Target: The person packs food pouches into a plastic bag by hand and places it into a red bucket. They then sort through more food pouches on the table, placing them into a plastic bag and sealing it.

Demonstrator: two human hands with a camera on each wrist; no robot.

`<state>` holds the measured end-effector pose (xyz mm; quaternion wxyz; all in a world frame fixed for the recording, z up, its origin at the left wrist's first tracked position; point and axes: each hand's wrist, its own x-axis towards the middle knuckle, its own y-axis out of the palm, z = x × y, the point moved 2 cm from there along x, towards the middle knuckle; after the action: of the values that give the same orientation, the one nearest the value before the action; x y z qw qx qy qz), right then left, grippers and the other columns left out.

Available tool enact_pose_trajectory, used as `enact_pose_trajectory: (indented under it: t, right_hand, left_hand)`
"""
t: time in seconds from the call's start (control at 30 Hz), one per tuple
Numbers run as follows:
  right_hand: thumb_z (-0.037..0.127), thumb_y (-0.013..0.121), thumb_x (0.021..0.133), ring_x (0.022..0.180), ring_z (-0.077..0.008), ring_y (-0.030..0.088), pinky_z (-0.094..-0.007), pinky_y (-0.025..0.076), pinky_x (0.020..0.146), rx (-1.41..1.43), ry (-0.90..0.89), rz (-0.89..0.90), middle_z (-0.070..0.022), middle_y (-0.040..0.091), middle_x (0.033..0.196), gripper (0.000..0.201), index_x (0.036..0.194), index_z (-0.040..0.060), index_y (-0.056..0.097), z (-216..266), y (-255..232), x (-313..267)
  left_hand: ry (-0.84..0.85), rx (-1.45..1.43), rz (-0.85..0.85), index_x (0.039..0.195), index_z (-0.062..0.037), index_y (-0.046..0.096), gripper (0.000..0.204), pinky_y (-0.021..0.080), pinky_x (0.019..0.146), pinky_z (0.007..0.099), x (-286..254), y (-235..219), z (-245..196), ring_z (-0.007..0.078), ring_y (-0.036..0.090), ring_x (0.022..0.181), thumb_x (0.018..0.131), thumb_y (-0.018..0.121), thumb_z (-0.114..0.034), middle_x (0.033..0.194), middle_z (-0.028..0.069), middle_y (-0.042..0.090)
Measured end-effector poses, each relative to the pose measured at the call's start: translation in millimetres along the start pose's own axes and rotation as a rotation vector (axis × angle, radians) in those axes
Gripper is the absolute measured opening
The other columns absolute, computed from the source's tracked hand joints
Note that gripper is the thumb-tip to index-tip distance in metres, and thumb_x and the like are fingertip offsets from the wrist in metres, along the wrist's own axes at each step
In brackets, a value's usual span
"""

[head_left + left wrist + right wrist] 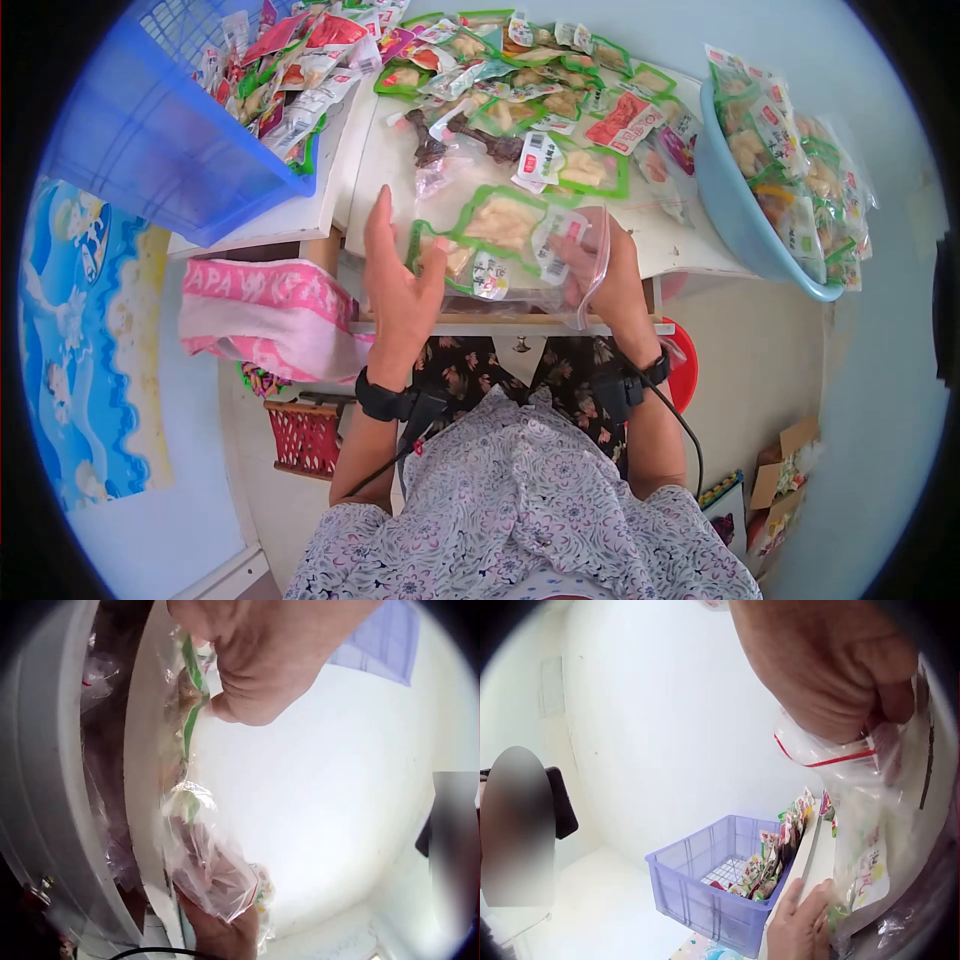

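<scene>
My right hand (605, 270) grips a clear zip bag (597, 240) by its end with the red line. Its fingers show partly through the film. Inside or against this bag lie green-edged vacuum food packs (503, 222) with pale contents and white labels, held over the table's front edge. On the left, my left hand (405, 290) stands with its fingers straight. The thumb overlaps the packs' left edge, and in the left wrist view that hand (259, 660) is right at a green pack edge (193, 712).
A blue plastic basket (170, 130) of packets stands at the left. Many packets (540, 85) are piled at the table's back, with dark meat packs (490, 140) nearer. At the right is a blue basin (740, 220) heaped with packs. A pink-and-white towel (270, 310) hangs at the left edge.
</scene>
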<state>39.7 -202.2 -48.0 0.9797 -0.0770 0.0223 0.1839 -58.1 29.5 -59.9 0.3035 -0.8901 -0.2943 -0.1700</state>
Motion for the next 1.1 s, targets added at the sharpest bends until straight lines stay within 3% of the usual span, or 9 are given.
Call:
enact_pose_trajectory:
  t: [0.07, 0.3, 0.4, 0.5, 0.67, 0.8, 0.87, 1.0, 1.1]
  right_hand:
    - [0.014, 0.075, 0.093, 0.061, -0.0148, 0.062, -0.0322, 0.050, 0.057, -0.053, -0.062, -0.020, -0.0084, 0.068, 0.078, 0.028, 0.112, -0.0028, 0.063, 0, 5, 4]
    - [0.010, 0.076, 0.091, 0.057, -0.0116, 0.059, -0.0298, 0.048, 0.052, -0.155, -0.319, -0.102, -0.0084, 0.069, 0.080, 0.024, 0.109, -0.0012, 0.063, -15, 18, 27]
    - [0.010, 0.077, 0.091, 0.059, -0.0107, 0.059, -0.0288, 0.047, 0.051, 0.038, -0.050, -0.071, -0.0070, 0.069, 0.084, 0.025, 0.109, -0.0005, 0.064, 6, 17, 22]
    - [0.010, 0.078, 0.091, 0.058, -0.0096, 0.058, -0.0272, 0.045, 0.049, 0.231, -0.058, -0.100, -0.0048, 0.069, 0.086, 0.025, 0.109, -0.0008, 0.064, 1, 19, 25]
    - [0.010, 0.079, 0.090, 0.070, -0.0099, 0.062, -0.0283, 0.051, 0.061, 0.039, -0.135, -0.069, -0.0031, 0.067, 0.086, 0.026, 0.108, -0.0016, 0.064, -11, 21, 39]
    - [0.011, 0.080, 0.089, 0.080, -0.0122, 0.063, -0.0306, 0.052, 0.072, 0.207, -0.044, -0.011, -0.0042, 0.068, 0.087, 0.029, 0.110, -0.0021, 0.065, 5, 23, 33]
    - [0.011, 0.080, 0.088, 0.080, -0.0137, 0.064, -0.0311, 0.053, 0.072, 0.027, -0.158, -0.040, -0.0065, 0.070, 0.090, 0.030, 0.111, -0.0024, 0.066, -17, 19, 44]
    - [0.011, 0.080, 0.088, 0.084, -0.0158, 0.068, -0.0319, 0.055, 0.073, -0.135, -0.200, -0.085, -0.0113, 0.072, 0.095, 0.035, 0.116, -0.0028, 0.065, -6, 19, 34]
    - [0.011, 0.076, 0.092, 0.086, -0.0164, 0.069, -0.0325, 0.056, 0.076, 0.003, -0.230, -0.101, -0.0115, 0.073, 0.097, 0.034, 0.120, -0.0025, 0.063, -19, 22, 39]
  left_hand:
    - [-0.092, -0.210, 0.047, 0.164, -0.0007, 0.022, 0.083, 0.031, 0.123, 0.0453, -1, 9, 6, 0.0355, 0.038, 0.150, 0.093, 0.065, -0.002, 0.164, 0.0223, 0.032]
    - [-0.090, -0.399, 0.180, 0.166, -0.0003, 0.008, 0.094, 0.029, 0.125, 0.0458, 17, 15, 2, 0.0392, 0.031, 0.154, 0.087, 0.060, 0.004, 0.163, 0.0302, 0.029]
    - [-0.061, -0.453, 0.222, 0.166, -0.0019, 0.006, 0.097, 0.026, 0.126, 0.0465, 23, 19, 4, 0.0392, 0.028, 0.156, 0.086, 0.059, 0.004, 0.165, 0.0311, 0.025]
    - [-0.061, -0.465, 0.267, 0.167, -0.0052, 0.005, 0.098, 0.025, 0.127, 0.0478, 27, 19, 1, 0.0388, 0.025, 0.157, 0.086, 0.059, 0.004, 0.166, 0.0317, 0.022]
    - [-0.043, -0.483, 0.333, 0.167, -0.0056, 0.008, 0.098, 0.031, 0.125, 0.0468, 31, 21, 3, 0.0348, 0.025, 0.158, 0.085, 0.059, 0.004, 0.167, 0.0269, 0.025]
    - [-0.006, -0.389, 0.339, 0.165, -0.0041, 0.020, 0.091, 0.034, 0.123, 0.0445, 31, 16, 3, 0.0304, 0.030, 0.156, 0.084, 0.061, 0.003, 0.166, 0.0195, 0.031]
    - [0.059, -0.280, 0.330, 0.161, -0.0032, 0.032, 0.084, 0.034, 0.123, 0.0439, 32, 15, 3, 0.0299, 0.034, 0.154, 0.083, 0.062, 0.001, 0.164, 0.0167, 0.035]
    - [0.137, -0.216, 0.380, 0.144, -0.0021, 0.056, 0.062, 0.033, 0.123, 0.0435, 33, 15, 2, 0.0332, 0.039, 0.150, 0.082, 0.062, -0.002, 0.160, 0.0183, 0.041]
    - [0.141, -0.197, 0.355, 0.134, -0.0015, 0.065, 0.052, 0.033, 0.122, 0.0428, 30, 15, 2, 0.0355, 0.042, 0.148, 0.082, 0.060, -0.003, 0.159, 0.0195, 0.043]
